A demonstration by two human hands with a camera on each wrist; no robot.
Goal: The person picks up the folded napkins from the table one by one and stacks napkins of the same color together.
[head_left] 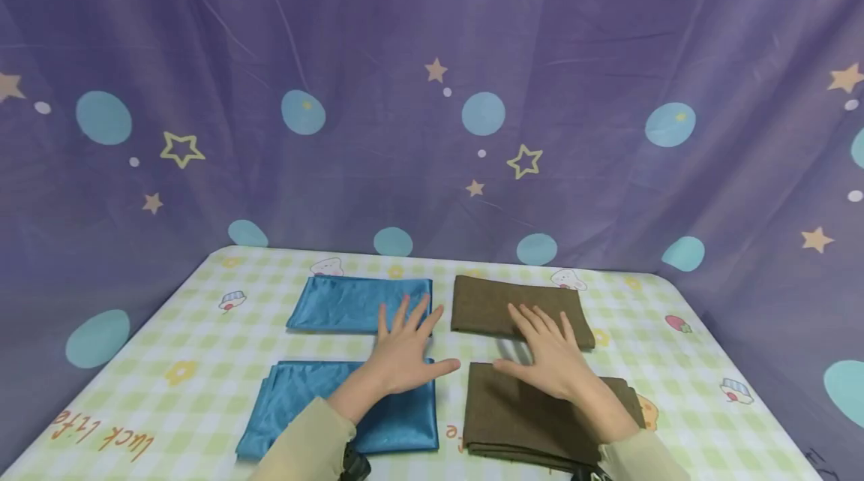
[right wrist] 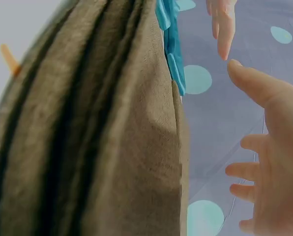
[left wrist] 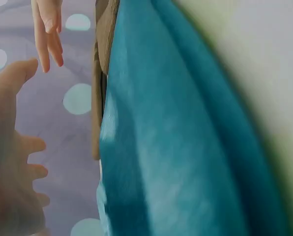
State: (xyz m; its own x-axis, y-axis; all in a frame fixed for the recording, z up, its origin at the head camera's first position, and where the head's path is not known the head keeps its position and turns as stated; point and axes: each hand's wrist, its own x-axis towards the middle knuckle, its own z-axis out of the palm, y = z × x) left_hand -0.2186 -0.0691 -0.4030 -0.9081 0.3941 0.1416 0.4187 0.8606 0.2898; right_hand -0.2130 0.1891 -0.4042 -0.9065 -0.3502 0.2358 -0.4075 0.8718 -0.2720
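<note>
Four-cornered folded cloths lie in two columns on the table. Shiny blue ones are on the left, a far blue cloth (head_left: pixel 331 305) and a near blue cloth (head_left: pixel 283 406). To the right are a far brown cloth (head_left: pixel 482 305) and a near brown cloth (head_left: pixel 506 421). My left hand (head_left: pixel 403 361), fingers spread, hovers over the blue pair and holds nothing. Over the brown pair my right hand (head_left: pixel 552 361) is also spread and bare. Both wrist views show a gap between each hand and the cloth; stacked folds of the near brown cloth (right wrist: pixel 146 147) appear close up.
A green-and-white checked tablecloth (head_left: pixel 182 331) with small printed pictures covers the table. Behind it and along the sides hangs a purple curtain (head_left: pixel 405 181) with stars and dots. Narrow strips of tablecloth separate the cloths.
</note>
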